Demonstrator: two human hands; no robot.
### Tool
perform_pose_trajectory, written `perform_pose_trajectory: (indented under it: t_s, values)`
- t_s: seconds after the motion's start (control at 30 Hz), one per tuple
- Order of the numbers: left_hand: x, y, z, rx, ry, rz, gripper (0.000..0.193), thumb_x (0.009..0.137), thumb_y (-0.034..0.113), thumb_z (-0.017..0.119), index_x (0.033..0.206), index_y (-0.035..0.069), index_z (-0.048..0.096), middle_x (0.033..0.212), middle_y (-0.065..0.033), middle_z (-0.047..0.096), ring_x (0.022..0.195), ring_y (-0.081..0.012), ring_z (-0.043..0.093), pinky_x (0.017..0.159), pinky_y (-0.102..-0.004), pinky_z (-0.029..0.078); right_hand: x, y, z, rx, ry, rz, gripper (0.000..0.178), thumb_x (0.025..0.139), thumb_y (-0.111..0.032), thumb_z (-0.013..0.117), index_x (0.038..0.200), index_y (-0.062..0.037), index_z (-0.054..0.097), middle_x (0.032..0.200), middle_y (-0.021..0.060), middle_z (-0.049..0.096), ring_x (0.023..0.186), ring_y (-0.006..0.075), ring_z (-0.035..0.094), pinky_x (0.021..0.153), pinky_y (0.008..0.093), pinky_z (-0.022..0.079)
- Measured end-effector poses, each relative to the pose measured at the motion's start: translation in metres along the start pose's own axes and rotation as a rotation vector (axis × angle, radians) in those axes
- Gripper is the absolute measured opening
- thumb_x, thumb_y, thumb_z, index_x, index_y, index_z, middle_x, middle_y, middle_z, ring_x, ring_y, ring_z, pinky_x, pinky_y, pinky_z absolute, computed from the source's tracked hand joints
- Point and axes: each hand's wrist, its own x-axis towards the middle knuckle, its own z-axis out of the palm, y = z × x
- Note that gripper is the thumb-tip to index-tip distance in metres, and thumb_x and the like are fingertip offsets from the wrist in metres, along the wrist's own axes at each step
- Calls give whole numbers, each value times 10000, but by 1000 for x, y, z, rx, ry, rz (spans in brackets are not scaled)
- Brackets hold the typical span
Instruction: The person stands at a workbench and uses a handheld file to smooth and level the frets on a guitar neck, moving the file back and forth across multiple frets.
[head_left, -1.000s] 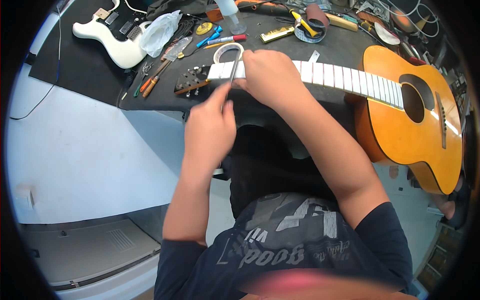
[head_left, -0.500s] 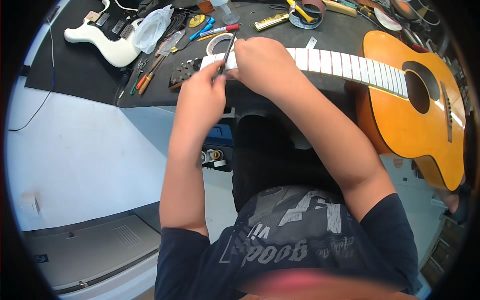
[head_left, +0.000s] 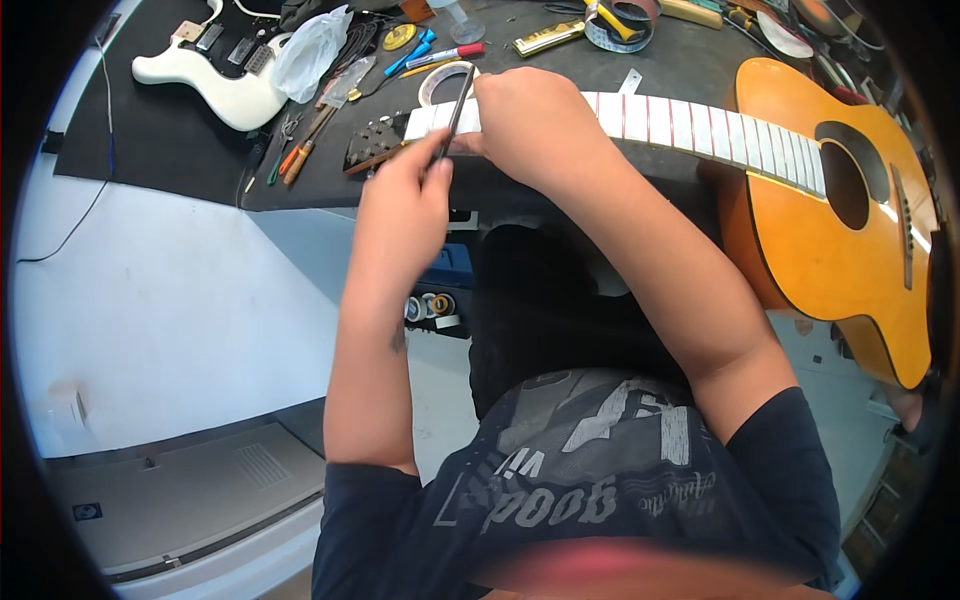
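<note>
An orange-yellow acoustic guitar lies across the workbench with its neck pointing left. Its fretboard has white strips between the frets, and the dark headstock rests at the left end. My left hand is closed around the near end of a slim dark file, which slants across the neck close to the headstock. Beside it, my right hand wraps over the neck, its thumb at the near edge. The right fingertips are hidden, and its knuckles sit against the file's far part.
A roll of tape lies just behind the neck. On the left are screwdrivers, a plastic bag and a white electric guitar body. Markers and a yellow-handled tool lie farther back. More tools crowd the far right.
The view has shifted slightly, so the bench and guitar appear a little to the right. Both hands keep their grips, and the file stays across the neck near the headstock.
</note>
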Motion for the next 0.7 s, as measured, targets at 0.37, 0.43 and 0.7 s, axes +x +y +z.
perform_pose_trajectory:
  t_s: [0.37, 0.43, 0.7]
  values:
    - [7, 6, -3, -22, -22, -42, 386, 1088, 111, 650, 1460, 24, 704, 901, -224, 766, 733, -289, 700, 758, -397, 569, 1, -2, 10, -27, 38, -25, 480, 863, -414, 924, 985, 23, 764, 897, 206, 791, 946, 384, 798, 843, 485, 638]
    - [-5, -3, 2, -38, -5, -11, 386, 1090, 111, 648, 1462, 24, 703, 879, -215, 756, 719, -273, 684, 746, -394, 564, 2, 1, 6, -36, 10, 11, 482, 870, -415, 919, 992, 26, 767, 890, 206, 790, 949, 385, 797, 842, 487, 636]
    - [-53, -22, 10, -94, 53, -37, 396, 1094, 106, 636, 1471, 4, 695, 819, -162, 707, 697, -193, 637, 723, -366, 547, 1, -5, 8, -53, 16, 15, 295, 856, -315, 891, 939, -40, 825, 883, 180, 801, 920, 359, 810, 835, 462, 649]
